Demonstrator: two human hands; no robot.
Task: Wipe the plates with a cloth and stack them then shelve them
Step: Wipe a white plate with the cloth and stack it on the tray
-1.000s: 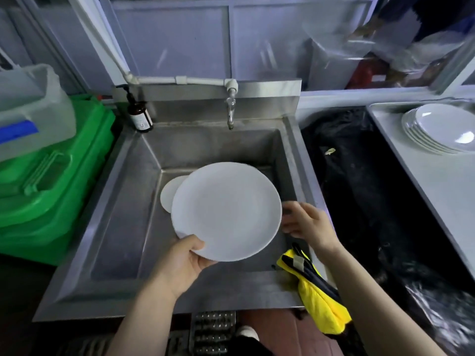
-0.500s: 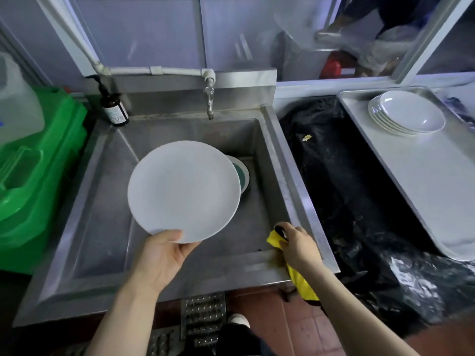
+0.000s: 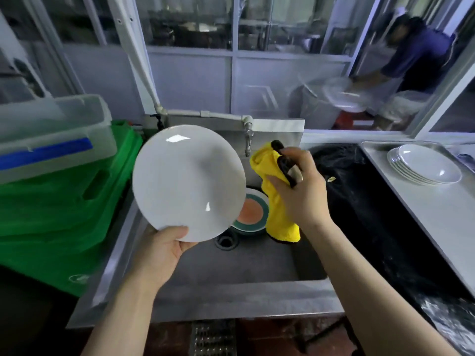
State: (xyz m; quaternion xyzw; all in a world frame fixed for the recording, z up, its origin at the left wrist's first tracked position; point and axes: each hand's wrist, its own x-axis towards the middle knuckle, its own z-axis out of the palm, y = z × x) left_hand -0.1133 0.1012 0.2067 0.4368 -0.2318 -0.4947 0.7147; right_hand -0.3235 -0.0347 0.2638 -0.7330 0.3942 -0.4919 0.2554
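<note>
My left hand (image 3: 159,255) grips the lower rim of a white plate (image 3: 187,182), tilted up over the steel sink (image 3: 231,299). My right hand (image 3: 300,186) holds a yellow cloth (image 3: 276,209) with a black strap, lifted just right of the plate and apart from it. A plate with an orange middle and green ring (image 3: 250,214) lies in the sink basin, partly hidden behind the white plate and the cloth. A stack of white plates (image 3: 425,164) sits on the steel counter (image 3: 437,214) at the right.
The tap (image 3: 248,138) hangs over the sink's back. Green crates (image 3: 51,214) with a clear plastic box (image 3: 51,134) on top stand at the left. Black plastic sheeting (image 3: 372,214) covers the gap between sink and counter. Another person (image 3: 411,62) works behind the window.
My right hand took the yellow cloth from the sink's front right edge and raised it beside the plate. My left hand lifted and tilted the white plate upward.
</note>
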